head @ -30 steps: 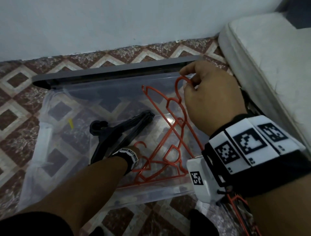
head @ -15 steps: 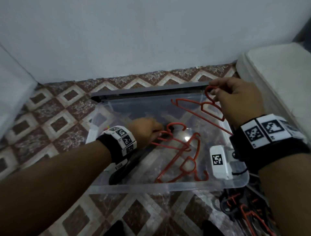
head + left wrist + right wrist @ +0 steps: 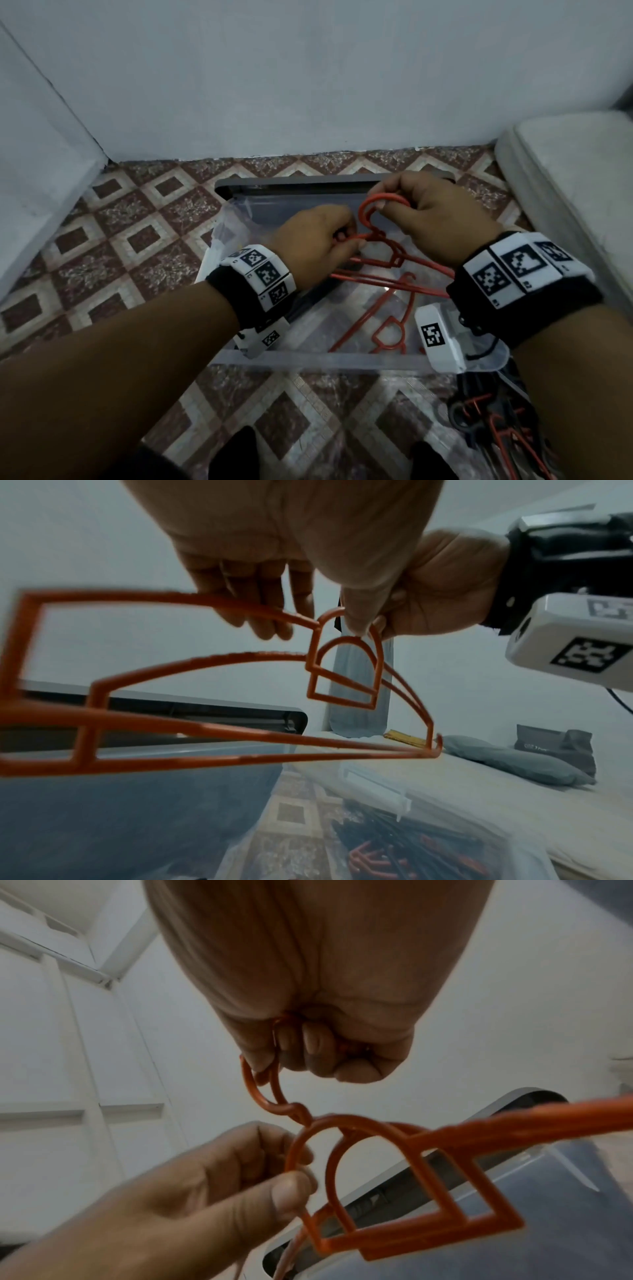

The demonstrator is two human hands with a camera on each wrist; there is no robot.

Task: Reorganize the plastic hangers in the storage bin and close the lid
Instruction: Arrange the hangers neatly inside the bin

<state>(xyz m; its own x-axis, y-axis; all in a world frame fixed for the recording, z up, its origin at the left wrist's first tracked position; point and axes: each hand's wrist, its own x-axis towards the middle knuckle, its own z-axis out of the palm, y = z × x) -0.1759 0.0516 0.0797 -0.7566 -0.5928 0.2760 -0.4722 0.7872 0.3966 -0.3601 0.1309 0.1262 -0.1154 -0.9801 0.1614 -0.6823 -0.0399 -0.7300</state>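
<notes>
A clear storage bin (image 3: 325,361) stands on the tiled floor, its grey lid (image 3: 291,181) propped along the far side. Above it my right hand (image 3: 435,219) grips the hooks of two red hangers (image 3: 368,205), fingers curled round them (image 3: 308,1053). My left hand (image 3: 318,240) pinches one hanger's neck just below, thumb against fingers (image 3: 287,1185). The two hangers (image 3: 205,729) hang side by side, nearly lined up. More red hangers (image 3: 387,329) lie on the bin's bottom. A dark hanger shows only partly under my left wrist.
A white mattress (image 3: 575,192) lies close on the right. A pile of red and black hangers (image 3: 493,421) sits on clear plastic by the bin's near right corner. A white wall runs just behind the lid, with a white panel at the left.
My left hand has lifted a red hanger out of the bin and brought it up to the one in my right hand. The two hands now sit close together.
</notes>
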